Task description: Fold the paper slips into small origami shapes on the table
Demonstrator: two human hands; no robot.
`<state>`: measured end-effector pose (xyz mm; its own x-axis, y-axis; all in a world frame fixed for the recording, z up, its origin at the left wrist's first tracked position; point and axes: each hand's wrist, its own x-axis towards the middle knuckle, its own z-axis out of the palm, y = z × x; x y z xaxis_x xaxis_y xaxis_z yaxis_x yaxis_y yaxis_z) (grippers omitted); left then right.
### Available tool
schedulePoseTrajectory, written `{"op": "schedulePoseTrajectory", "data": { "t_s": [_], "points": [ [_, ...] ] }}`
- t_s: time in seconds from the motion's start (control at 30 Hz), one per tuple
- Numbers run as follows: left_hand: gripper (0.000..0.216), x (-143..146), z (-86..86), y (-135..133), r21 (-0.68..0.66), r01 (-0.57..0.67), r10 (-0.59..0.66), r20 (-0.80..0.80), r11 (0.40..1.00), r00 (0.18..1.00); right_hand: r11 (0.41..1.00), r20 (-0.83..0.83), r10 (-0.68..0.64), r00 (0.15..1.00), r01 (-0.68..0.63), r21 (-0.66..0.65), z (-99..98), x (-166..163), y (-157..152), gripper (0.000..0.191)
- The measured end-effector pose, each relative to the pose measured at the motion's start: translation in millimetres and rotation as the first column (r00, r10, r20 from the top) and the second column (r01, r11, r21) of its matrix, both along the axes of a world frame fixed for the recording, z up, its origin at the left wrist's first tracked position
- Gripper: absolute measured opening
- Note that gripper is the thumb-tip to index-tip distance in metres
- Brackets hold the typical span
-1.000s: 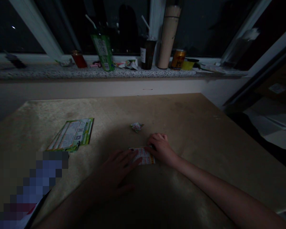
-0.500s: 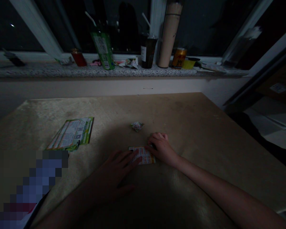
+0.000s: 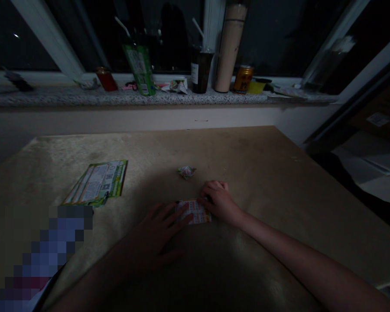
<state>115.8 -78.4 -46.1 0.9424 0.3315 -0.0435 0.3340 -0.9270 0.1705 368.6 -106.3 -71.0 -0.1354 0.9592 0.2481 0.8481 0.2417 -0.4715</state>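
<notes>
A small folded printed paper (image 3: 196, 211) lies on the tan table (image 3: 263, 173) in front of me. My left hand (image 3: 156, 236) rests flat on the table with its fingers stretched out, their tips on the paper's left edge. My right hand (image 3: 219, 201) sits at the paper's right end with curled fingers pressing on its far corner. A little beyond, a small crumpled or folded paper piece (image 3: 186, 172) lies by itself.
A green printed leaflet (image 3: 97, 183) lies at the table's left. On the stone windowsill (image 3: 68, 97) stand a green carton with a straw (image 3: 139, 69), a dark cup (image 3: 199, 71), a tall tan tube (image 3: 229, 47), cans (image 3: 243, 79) and scraps. Floor clutter lies at the right.
</notes>
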Motion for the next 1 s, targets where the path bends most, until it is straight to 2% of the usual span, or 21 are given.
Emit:
{"op": "schedulePoseTrajectory", "data": {
  "t_s": [0.27, 0.4, 0.5, 0.6, 0.67, 0.77, 0.87, 1.0],
  "points": [
    [0.065, 2.5, 5.8, -1.0, -0.011, -0.005, 0.005, -0.016, 1.0, 1.0, 1.0, 0.004, 0.004, 1.0, -0.004, -0.001, 0.6, -0.5, -0.1, 0.011],
    [0.063, 1.4, 3.2, -2.4, -0.018, -0.019, 0.019, -0.008, 1.0, 1.0, 1.0, -0.003, -0.002, 1.0, 0.002, 0.008, -0.4, -0.8, 0.4, 0.011],
    [0.065, 0.6, -0.3, -2.7, -0.027, -0.027, 0.027, 0.005, 0.999, 1.0, 0.999, -0.102, 0.018, 0.995, -0.014, 0.044, 3.8, 4.4, -0.6, 0.012],
    [0.066, 0.7, -1.5, -2.9, -0.036, -0.032, 0.032, -0.004, 0.999, 0.999, 0.986, -0.194, 0.106, 0.975, -0.077, 0.151, 14.9, 14.6, -7.2, 0.024],
    [0.067, 1.0, -1.1, -3.2, -0.04, -0.035, 0.035, -0.013, 0.999, 0.999, 0.96, -0.089, 0.215, 0.973, -0.194, 0.2, 22.7, 21.2, -15.8, 0.022],
    [0.067, 1.4, 0.2, -4.2, -0.044, -0.046, 0.044, -0.035, 0.998, 0.998, 0.914, 0.108, 0.354, 0.929, -0.368, 0.171, 26.9, 25.6, -31.6, 0.027],
    [0.068, 1.8, 1.1, -5.0, -0.041, -0.055, 0.054, -0.027, 0.998, 0.998, 0.883, 0.219, 0.391, 0.894, -0.432, 0.186, 20.6, 23.9, -44.7, 0.028],
    [0.067, 2.6, 2.8, -5.3, -0.038, -0.046, 0.046, -0.002, 0.998, 0.999, 0.871, 0.292, 0.419, 0.86, -0.471, 0.137, 11.9, 20.7, -52.3, 0.036]
  ]
}}
